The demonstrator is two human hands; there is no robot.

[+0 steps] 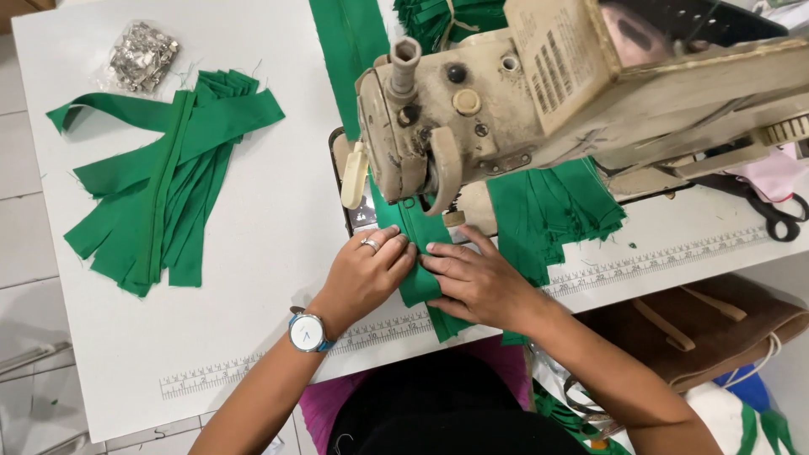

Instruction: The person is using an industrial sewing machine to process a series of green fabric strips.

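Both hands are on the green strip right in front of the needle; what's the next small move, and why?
Probably ease the green strip forward under the presser foot: the left hand and right hand already press it flat and lined up just short of it.

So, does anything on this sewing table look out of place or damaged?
Nothing is spilled or broken. The sewing machine is worn and stained. The green strips on the left lie loosely fanned. Both hands, left hand and right hand, press a green strip flat.
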